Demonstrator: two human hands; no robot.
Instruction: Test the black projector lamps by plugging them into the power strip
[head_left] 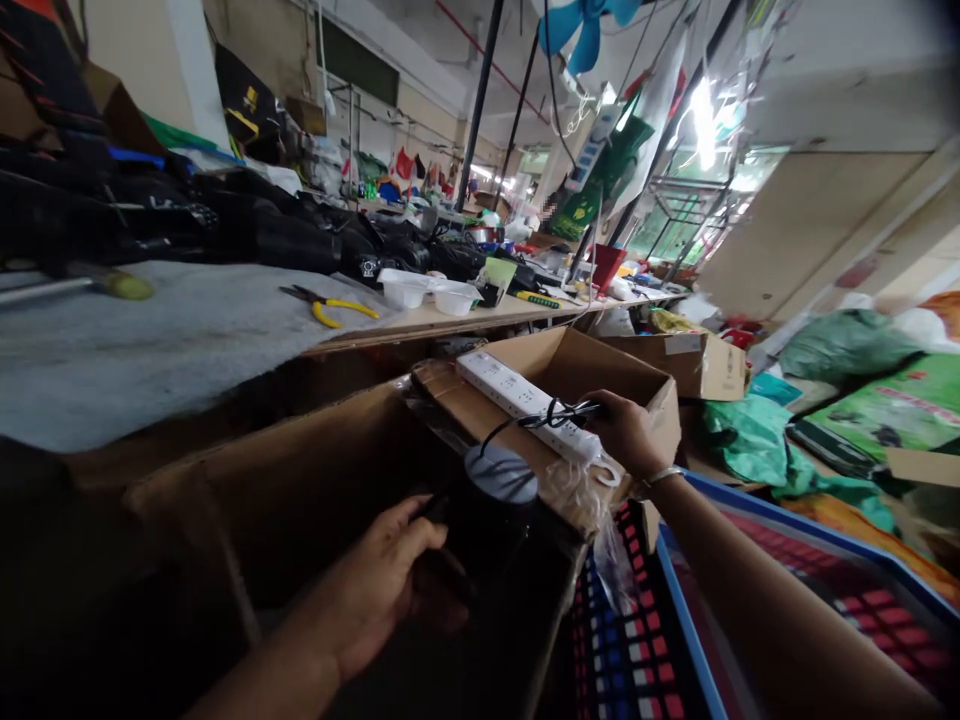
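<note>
My left hand (379,590) grips a black cylindrical device (491,510) with a grey top, low over a big dark cardboard box (300,500). A black cable (525,422) runs from the device to a plug at a white power strip (525,403) lying on the flap of a smaller open cardboard box (600,365). My right hand (626,432) holds that black plug (581,412) at the strip. Crumpled clear plastic wrap (577,490) hangs under the strip's near end.
A grey-covered workbench (150,340) carries yellow-handled pliers (330,305), white plastic trays (427,290) and piles of black goods (262,230). A blue and red plastic crate (675,620) stands at the right. Cardboard boxes (697,365) and green bags (847,345) crowd the floor beyond.
</note>
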